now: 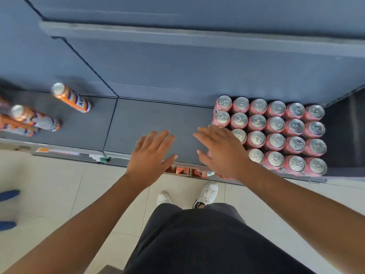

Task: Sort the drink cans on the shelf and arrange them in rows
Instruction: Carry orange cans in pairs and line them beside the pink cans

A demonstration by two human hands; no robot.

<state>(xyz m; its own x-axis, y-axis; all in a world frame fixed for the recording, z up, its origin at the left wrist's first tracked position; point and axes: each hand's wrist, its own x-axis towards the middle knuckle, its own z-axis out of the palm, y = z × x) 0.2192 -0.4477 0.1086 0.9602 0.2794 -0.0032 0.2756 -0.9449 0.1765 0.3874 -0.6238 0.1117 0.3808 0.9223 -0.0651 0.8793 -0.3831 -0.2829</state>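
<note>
Several pink drink cans [275, 125] with silver tops stand in tight rows on the right part of the grey shelf [154, 119]. My right hand [221, 151] hovers with fingers spread over the left edge of that block and hides a few cans; it holds nothing. My left hand [152, 155] is spread flat above the bare middle of the shelf, near its front edge, and is empty. On the left part of the shelf stand tall orange and white cans [72, 97], one apart at the back and others [34, 118] at the frame's left edge.
A higher grey shelf [197, 34] juts out above the back. Price-tag strips run along the shelf's front edge [65, 151]. Orange packets [177, 171] show on a lower level under my hands. Below are a tiled floor, my white shoes [207, 194] and a blue object [8, 194] at left.
</note>
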